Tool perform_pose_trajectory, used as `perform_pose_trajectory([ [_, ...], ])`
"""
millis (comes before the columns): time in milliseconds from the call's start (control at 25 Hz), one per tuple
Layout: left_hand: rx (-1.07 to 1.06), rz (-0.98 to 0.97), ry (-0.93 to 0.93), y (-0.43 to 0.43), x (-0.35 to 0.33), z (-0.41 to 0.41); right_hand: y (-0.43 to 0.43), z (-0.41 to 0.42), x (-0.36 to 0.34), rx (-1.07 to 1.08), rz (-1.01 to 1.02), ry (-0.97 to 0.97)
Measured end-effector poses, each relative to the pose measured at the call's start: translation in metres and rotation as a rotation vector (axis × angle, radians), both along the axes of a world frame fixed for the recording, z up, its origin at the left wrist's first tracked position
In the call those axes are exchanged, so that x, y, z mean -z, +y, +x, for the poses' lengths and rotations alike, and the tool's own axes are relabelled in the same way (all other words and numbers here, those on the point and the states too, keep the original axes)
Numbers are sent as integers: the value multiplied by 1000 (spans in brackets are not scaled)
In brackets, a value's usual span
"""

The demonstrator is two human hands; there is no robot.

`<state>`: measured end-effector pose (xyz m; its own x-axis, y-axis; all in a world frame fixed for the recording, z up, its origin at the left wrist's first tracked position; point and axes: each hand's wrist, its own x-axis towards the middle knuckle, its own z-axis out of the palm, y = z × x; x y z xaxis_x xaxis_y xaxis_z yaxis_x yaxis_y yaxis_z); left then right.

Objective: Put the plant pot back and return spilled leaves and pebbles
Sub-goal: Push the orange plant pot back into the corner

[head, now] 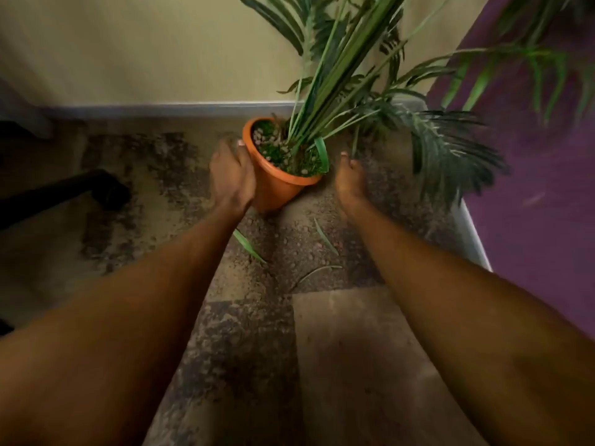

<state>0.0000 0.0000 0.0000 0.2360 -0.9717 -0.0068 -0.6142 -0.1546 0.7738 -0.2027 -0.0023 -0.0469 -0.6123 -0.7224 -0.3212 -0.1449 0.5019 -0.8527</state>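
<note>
Nearest the person, between the two outstretched forearms, the mottled brown carpet floor (244,349) carries what the task is about: loose green leaf blades lie there, one flat blade (248,245) just behind the left wrist, a thinner one (325,237) beside the right forearm, and a curved strand (317,271) a little nearer. Small pale specks around them may be pebbles, though the blur makes that hard to confirm. They sit behind the hands, so I judge they are being left until the pot is settled.

Further out, the left hand (231,175) presses flat against the side of the orange plastic plant pot (279,188), fingers curled up to its rim. The right hand (349,178) is open and apart from the pot on its other side, holding nothing, seemingly ready to brace it. The pot leans toward the person, base on the carpet, so one hand alone props it.

Beyond the hands, the long green palm fronds (341,78) spread into the corner where the cream wall (145,49) meets the purple wall (531,175), which looks like the pot's proper place.
</note>
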Motion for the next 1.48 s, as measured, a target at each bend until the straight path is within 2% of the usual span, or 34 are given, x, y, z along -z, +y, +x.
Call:
perform_pose_trajectory([
  [200, -154, 106, 65, -56, 24, 1, -37, -22, 23, 28, 62, -304],
  [360, -142, 155, 107, -75, 24, 1, -51, -24, 20, -103, 58, -433],
  [600, 38, 322, 221, -75, 8, 4, -49, -21, 14, -236, 167, -385],
  [760, 89, 511, 285, -70, -6, 9, -42, -23, 10, -320, 218, -341],
  [880, 142, 543, 290, -73, -14, 9, -42, -25, 5, -318, 262, -286],
  [1120, 185, 625, 296, -78, -20, 4, -39, -22, 6, -299, 306, -446],
  [1280, 142, 648, 343, -73, -30, -1, -40, -20, 5, -262, 308, -491],
  [1480, 51, 620, 509, -61, -38, -9, -43, -21, 7, -242, 309, -535],
])
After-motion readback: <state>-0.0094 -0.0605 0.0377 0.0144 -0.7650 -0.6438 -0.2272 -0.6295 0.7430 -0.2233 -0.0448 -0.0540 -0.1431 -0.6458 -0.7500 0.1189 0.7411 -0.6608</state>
